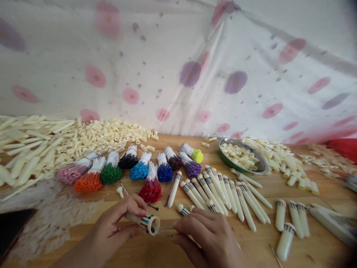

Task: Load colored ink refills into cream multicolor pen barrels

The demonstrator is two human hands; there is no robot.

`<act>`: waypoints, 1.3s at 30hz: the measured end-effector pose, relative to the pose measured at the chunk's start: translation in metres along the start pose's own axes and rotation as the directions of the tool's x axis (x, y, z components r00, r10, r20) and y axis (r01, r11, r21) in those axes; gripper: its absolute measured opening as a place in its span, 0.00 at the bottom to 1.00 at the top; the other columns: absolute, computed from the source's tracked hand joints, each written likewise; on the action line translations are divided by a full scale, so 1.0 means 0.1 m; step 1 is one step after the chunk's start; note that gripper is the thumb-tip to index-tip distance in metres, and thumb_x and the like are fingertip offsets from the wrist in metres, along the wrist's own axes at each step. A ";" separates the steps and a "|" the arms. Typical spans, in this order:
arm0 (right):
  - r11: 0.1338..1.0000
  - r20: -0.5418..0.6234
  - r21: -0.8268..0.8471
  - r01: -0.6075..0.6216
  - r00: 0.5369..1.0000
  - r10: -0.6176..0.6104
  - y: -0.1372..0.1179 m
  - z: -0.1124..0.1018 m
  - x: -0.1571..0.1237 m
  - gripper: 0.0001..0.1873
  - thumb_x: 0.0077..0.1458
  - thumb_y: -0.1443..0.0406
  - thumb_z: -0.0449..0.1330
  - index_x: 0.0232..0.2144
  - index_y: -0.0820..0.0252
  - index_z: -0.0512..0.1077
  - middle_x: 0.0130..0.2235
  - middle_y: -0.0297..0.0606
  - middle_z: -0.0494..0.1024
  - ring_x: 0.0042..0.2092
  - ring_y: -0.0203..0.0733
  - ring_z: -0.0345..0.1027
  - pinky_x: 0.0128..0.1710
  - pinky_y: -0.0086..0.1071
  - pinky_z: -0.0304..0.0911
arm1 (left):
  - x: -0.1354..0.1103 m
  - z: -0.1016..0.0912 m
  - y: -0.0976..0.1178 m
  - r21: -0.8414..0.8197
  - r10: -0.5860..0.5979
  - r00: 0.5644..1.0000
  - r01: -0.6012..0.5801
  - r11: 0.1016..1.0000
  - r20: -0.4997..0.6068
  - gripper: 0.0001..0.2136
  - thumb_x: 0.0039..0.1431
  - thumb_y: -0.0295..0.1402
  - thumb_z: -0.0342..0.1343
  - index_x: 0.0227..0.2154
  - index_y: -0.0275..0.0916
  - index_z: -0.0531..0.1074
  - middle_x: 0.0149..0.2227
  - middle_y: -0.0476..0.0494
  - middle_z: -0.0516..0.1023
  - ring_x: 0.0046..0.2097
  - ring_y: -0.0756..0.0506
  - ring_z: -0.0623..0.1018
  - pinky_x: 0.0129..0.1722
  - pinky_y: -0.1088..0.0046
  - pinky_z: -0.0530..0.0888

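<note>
My left hand (119,219) is closed round a cream multicolour pen barrel (153,225), which lies sideways with its open end facing right. Coloured slider tabs show along its slotted part. In my right hand (209,236) is a thin metal pair of tweezers (165,231); both prongs reach to the mouth of the barrel, and their tips are hidden there. Just beyond my hands stands a bundle of red-tipped refills (151,186). A row of cream pens (213,188) with coloured tabs lies past my right hand.
More refill bundles, such as orange (88,180) and green (111,171), line the table. Slotted cream parts (111,136) are heaped behind, and a metal bowl (262,163) holds more. Clear plastic pieces (55,212) lie left; short barrels (286,242) lie right.
</note>
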State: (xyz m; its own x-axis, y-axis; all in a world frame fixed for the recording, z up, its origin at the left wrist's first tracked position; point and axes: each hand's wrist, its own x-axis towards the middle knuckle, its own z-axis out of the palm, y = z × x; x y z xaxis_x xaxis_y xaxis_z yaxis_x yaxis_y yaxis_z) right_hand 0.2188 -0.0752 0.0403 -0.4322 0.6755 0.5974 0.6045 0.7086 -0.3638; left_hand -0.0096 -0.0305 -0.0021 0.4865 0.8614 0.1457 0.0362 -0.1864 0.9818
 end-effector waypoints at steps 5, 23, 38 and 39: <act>0.999 0.008 -0.010 -0.032 0.999 0.032 -0.02 -0.01 0.00 0.04 0.59 0.68 0.53 0.31 0.60 0.67 0.23 0.32 0.73 0.24 0.32 0.65 0.23 0.25 0.57 | 0.00 0.01 0.01 -0.017 0.004 1.000 -0.004 1.000 -0.007 0.07 0.53 0.26 0.58 0.29 0.48 0.69 0.36 0.53 0.72 0.40 0.49 0.73 0.39 0.76 0.71; 0.999 0.029 -0.029 -0.026 0.999 0.026 0.00 -0.01 -0.02 0.06 0.58 0.71 0.53 0.29 0.61 0.67 0.22 0.32 0.72 0.23 0.32 0.63 0.22 0.26 0.56 | 0.02 0.00 0.01 0.043 -0.032 0.999 0.032 0.999 -0.003 0.04 0.51 0.30 0.60 0.30 0.47 0.74 0.37 0.49 0.76 0.42 0.45 0.75 0.41 0.73 0.72; 0.980 0.135 -0.118 0.162 0.980 -0.146 0.05 -0.09 -0.05 0.05 0.59 0.71 0.53 0.33 0.61 0.68 0.24 0.33 0.73 0.24 0.33 0.65 0.23 0.27 0.57 | 0.00 -0.04 0.10 0.288 -0.135 0.976 0.082 0.954 0.171 0.10 0.54 0.35 0.55 0.38 0.52 0.77 0.33 0.49 0.81 0.34 0.45 0.78 0.34 0.76 0.73; 0.979 0.116 -0.121 0.162 0.982 -0.148 0.06 -0.07 -0.07 0.05 0.60 0.70 0.52 0.34 0.61 0.68 0.25 0.33 0.74 0.24 0.33 0.66 0.24 0.27 0.58 | -0.01 -0.04 0.10 0.278 -0.137 0.975 0.084 0.957 0.174 0.10 0.54 0.35 0.55 0.38 0.52 0.77 0.33 0.49 0.81 0.34 0.45 0.78 0.33 0.76 0.73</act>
State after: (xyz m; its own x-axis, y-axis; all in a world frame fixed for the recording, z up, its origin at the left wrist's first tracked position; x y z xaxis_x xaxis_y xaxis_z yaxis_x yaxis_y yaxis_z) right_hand 0.2300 -0.0772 0.0395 -0.5916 0.5824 0.5574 0.6033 0.7785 -0.1731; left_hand -0.0129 -0.0309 0.0079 0.6217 0.7831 -0.0133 0.3184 -0.2372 0.9178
